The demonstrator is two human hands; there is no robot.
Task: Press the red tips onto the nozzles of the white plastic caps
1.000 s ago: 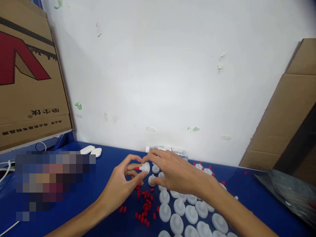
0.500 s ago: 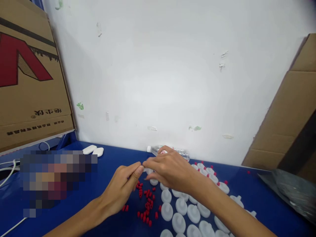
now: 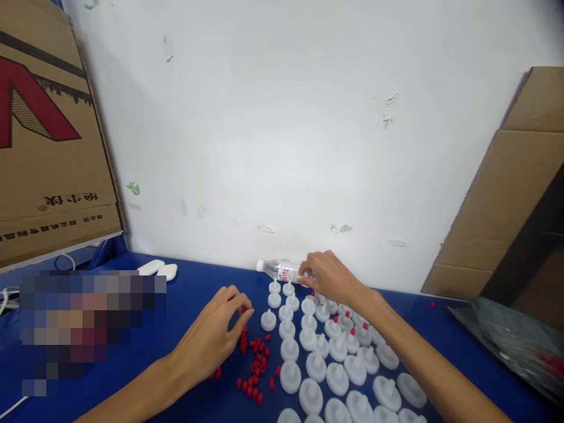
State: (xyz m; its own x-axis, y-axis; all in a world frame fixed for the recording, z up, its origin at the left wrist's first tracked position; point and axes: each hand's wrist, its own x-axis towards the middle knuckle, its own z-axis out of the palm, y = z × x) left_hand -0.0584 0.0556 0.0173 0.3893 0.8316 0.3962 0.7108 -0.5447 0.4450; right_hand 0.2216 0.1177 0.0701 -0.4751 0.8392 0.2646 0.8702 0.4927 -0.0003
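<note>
Several white round plastic parts with a short stem stand in rows on the blue table. Some at the back carry a small red cap. A heap of loose red caps lies left of the rows. My left hand hovers over that heap, fingertips pinched together on a red cap. My right hand reaches to the far end of the rows, fingers curled down beside a lying clear water bottle; what it holds is hidden.
A large cardboard box leans at the left, and another cardboard box at the right. Two white oval objects lie near the wall. A grey plastic bag lies at the right, white cables at the left edge.
My right hand has moved from my left hand back and right to the far end of the rows. The capped white part is gone from between the hands. My left hand dropped toward the red caps.
</note>
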